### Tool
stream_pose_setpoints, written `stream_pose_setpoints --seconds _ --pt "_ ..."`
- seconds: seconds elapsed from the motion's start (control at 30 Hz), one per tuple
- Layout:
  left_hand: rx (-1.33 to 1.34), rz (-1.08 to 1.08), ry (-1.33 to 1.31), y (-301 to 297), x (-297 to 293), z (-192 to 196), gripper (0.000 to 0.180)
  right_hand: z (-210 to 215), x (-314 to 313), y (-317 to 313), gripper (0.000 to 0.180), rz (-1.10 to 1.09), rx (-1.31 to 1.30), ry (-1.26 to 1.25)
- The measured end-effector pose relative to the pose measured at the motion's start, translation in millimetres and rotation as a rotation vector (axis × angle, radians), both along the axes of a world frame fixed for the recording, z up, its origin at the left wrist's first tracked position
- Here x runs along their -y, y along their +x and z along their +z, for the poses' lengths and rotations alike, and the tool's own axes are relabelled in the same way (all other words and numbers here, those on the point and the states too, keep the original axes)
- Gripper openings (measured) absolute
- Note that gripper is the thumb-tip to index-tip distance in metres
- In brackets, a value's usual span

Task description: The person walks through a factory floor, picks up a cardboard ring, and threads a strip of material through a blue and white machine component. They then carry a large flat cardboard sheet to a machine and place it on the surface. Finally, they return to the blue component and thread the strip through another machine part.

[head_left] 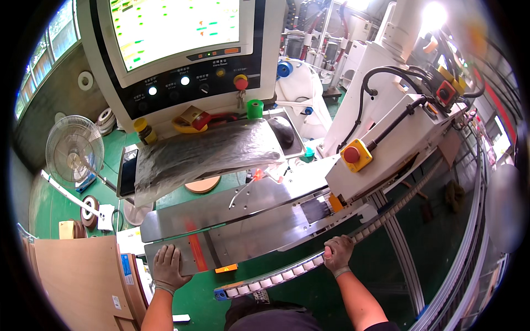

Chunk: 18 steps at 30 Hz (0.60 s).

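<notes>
My left hand [170, 268], in a grey glove, lies flat with its fingers stretched over the left end of a steel machine bed [254, 240]. A red strip [197, 252] crosses the bed beside that hand. Along the bed's near side runs a roller rail [287, 275] with a row of white rollers and a blue end cap. My gloved right hand [339, 255] is closed over this rail, thumb on top; the palm side is hidden. An orange block [226, 268] sits at the bed's near edge, between my hands.
A control cabinet with a lit screen [176, 27] stands ahead, above a film-covered tray [210, 151]. To the right are a white machine head with a red stop button [351, 154] and aluminium rails [469, 276]. A fan [75, 146] and brown boards [77, 276] are at left.
</notes>
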State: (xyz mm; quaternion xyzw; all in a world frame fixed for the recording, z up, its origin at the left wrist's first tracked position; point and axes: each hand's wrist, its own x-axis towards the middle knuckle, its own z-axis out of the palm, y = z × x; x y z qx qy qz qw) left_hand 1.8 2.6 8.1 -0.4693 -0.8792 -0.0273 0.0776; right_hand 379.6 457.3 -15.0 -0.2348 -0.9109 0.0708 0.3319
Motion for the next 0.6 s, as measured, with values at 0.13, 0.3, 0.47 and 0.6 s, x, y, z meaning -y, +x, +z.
stream_pose_setpoints --seconds 0.13,0.3,0.47,0.6 --pt "0.004 0.012 -0.008 0.5 -0.8 2.5 0.099 -2.4 -0.1 0.9 0.038 -0.013 -0.003 0.012" --pt "-0.021 0.001 -0.042 -0.5 2.9 -0.1 0.101 -6.2 0.8 1.3 0.040 -0.026 -0.006 0.024" --pt "0.020 0.021 -0.034 2.4 -1.2 1.6 0.100 -9.0 -0.2 4.4 0.044 -0.035 0.006 0.014" --pt "-0.003 0.015 -0.032 2.5 0.9 3.2 0.099 0.4 -0.1 0.6 0.045 -0.018 -0.014 0.000"
